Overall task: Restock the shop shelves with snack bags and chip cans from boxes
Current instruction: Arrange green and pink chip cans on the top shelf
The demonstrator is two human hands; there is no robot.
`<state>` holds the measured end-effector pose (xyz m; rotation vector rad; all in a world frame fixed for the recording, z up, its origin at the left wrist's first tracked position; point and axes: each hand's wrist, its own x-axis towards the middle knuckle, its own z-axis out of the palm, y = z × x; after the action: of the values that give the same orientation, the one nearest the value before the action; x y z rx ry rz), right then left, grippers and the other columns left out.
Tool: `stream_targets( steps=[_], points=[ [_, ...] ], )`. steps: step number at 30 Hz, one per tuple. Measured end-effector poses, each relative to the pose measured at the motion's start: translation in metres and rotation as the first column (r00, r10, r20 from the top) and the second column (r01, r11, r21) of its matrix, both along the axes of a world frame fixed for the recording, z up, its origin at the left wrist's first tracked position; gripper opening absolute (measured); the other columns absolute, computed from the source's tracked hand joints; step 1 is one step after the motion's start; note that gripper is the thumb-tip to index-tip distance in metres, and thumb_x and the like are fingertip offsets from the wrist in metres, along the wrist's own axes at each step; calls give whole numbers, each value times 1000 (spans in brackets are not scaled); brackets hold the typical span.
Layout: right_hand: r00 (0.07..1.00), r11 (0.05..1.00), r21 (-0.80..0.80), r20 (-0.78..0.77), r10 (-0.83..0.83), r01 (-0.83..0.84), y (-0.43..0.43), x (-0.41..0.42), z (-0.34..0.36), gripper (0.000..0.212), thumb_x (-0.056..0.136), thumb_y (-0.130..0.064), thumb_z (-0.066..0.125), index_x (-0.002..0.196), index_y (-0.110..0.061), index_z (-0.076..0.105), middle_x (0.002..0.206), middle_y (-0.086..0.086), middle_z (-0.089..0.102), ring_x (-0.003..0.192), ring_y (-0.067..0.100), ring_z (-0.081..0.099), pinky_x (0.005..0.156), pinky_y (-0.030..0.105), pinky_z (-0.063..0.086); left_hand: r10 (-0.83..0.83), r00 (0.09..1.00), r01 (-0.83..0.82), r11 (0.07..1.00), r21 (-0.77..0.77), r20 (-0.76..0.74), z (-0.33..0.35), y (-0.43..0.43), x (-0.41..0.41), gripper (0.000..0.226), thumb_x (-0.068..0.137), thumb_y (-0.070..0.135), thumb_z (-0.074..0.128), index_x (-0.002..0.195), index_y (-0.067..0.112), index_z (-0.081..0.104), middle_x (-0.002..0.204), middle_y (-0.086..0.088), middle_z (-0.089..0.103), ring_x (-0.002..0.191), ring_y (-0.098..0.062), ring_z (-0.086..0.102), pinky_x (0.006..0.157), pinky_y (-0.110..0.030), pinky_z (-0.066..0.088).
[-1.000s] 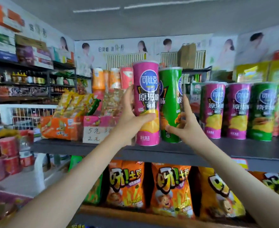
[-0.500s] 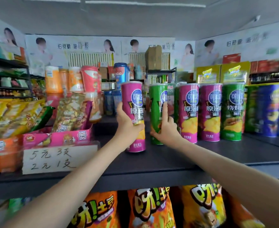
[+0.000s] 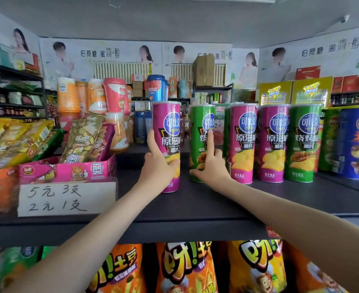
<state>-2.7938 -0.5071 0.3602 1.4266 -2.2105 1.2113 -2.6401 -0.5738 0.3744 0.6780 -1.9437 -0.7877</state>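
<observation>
A pink chip can (image 3: pixel 168 132) stands upright on the dark shelf (image 3: pixel 195 210). My left hand (image 3: pixel 157 166) holds its lower half, index finger pointing up its left side and thumb across the front. Just to its right stands a green chip can (image 3: pixel 200 123). My right hand (image 3: pixel 210 166) spans its lower front, index finger straight up the label, thumb stretched to the can's left edge. Both can bases sit on the shelf. A row of pink and green chip cans (image 3: pixel 273 142) stands to the right, touching one another.
A pink display box of snack sticks (image 3: pixel 68 170) with a handwritten price card (image 3: pixel 66 198) sits at the left. Blue cans (image 3: pixel 352 142) stand at the far right. Orange snack bags (image 3: pixel 187 269) fill the shelf below. Cup drinks (image 3: pixel 113 96) stand behind.
Both hands have carried the pink and green cans deeper onto the shelf and set them down beside the row. The view has come closer to the shelf.
</observation>
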Motion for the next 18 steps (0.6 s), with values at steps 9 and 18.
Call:
stream_targets(
  steps=[9, 18],
  points=[
    [998, 999, 8, -38, 54, -54, -6, -1, 3, 125, 85, -6, 67, 122, -67, -36, 158, 21, -7, 113, 45, 54, 93, 47, 48, 41, 989, -26, 994, -107, 143, -4, 5, 6, 123, 84, 14, 73, 144, 41, -32, 129, -14, 43, 103, -25, 56, 88, -38, 47],
    [986, 983, 94, -70, -150, 156, -20, -8, 6, 107, 91, -11, 63, 146, -39, -25, 156, 26, -1, 129, 51, 36, 100, 48, 41, 41, 985, -26, 996, -88, 170, -3, 8, 7, 119, 88, 13, 70, 143, 41, -32, 127, -14, 38, 110, -28, 55, 92, -42, 46]
  ],
)
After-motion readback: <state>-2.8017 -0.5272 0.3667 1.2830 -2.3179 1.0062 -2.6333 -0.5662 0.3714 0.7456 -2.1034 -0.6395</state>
